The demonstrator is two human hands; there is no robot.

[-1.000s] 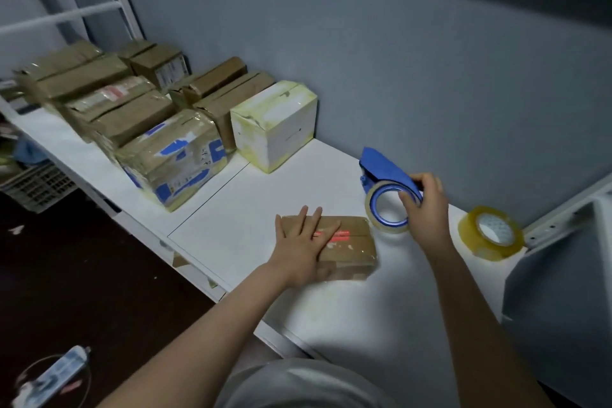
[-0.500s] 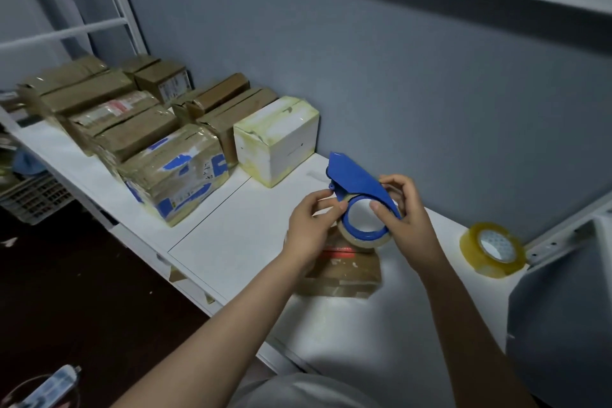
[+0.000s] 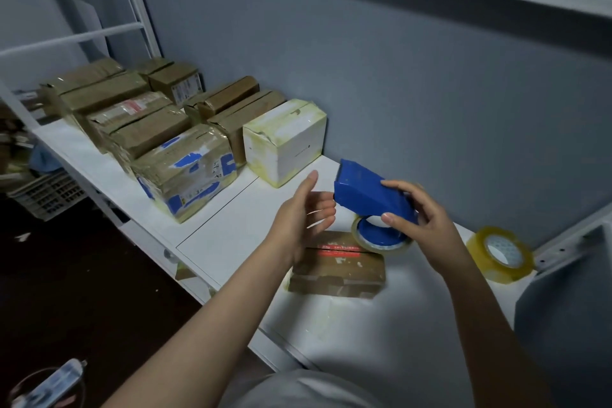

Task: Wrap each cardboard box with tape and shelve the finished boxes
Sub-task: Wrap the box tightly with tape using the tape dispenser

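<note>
Blue plastic fills the right hand (image 3: 425,219): its fingers and thumb curl round the tape dispenser (image 3: 367,199), held in the air with its toothed edge pointing left and the clear roll (image 3: 381,243) hanging below. The left hand (image 3: 303,210) is up beside that edge, fingers fairly straight and loosely spread, closing on nothing I can make out. Whether a clear tape end touches its fingertips cannot be told. Directly under both hands, apparently touched by neither, the small cardboard box (image 3: 337,272) lies flat on the white shelf (image 3: 231,232), a red label across its top. Patches of it look glossy, so some tape may be on it, but I judge its wrapping begun at most. A spare yellowish tape roll (image 3: 501,253) stands on edge near the shelf's right end, well apart from the box.

Further left on the same shelf, along the grey wall (image 3: 397,93), stands the finished stock: a white box (image 3: 284,142) with yellowed taped edges, a blue-marked box (image 3: 185,172) near it, and beyond them rows of brown boxes (image 3: 139,129), all shiny with tape. By my reading most of the job is done. What is left is drawing out tape, wrapping this small box and setting it beside the others. No other unwrapped box shows.
</note>
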